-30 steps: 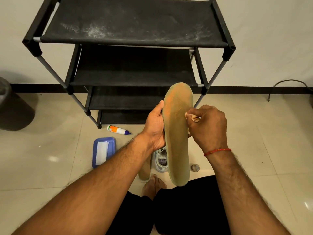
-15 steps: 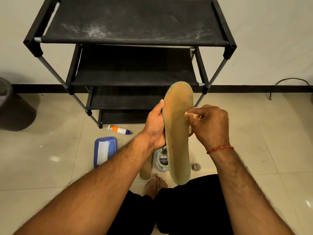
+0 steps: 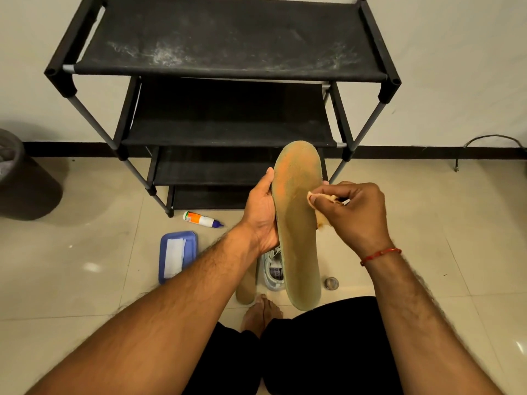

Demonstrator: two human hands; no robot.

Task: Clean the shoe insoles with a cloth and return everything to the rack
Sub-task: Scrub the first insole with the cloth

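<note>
I see my left hand point(image 3: 262, 212) with its grip closed round the insole point(image 3: 299, 223), held upright before the rack point(image 3: 228, 47). My right hand point(image 3: 356, 215) pinches the cloth point(image 3: 322, 222) against its right edge. On the floor below lie a second insole point(image 3: 245, 289), a blue tray point(image 3: 178, 255), a bottle point(image 3: 201, 218) and a shoe point(image 3: 273, 269), which the held insole partly covers.
</note>
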